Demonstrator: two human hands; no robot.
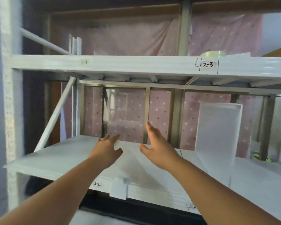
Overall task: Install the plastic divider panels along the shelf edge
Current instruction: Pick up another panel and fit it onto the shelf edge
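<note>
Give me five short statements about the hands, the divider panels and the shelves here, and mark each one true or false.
1. Both hands reach over the lower shelf with fingers spread. True: left hand, right hand.
2. A clear panel stands between the hands. True.
3. The frosted panel lies flat on the shelf. False: it stands upright, to the right of the hands.
4. The upper shelf edge carries a label reading 5-9. False: the label reads 2-3.
5. The right hand is closed in a fist. False: it is open, fingers extended.
</note>
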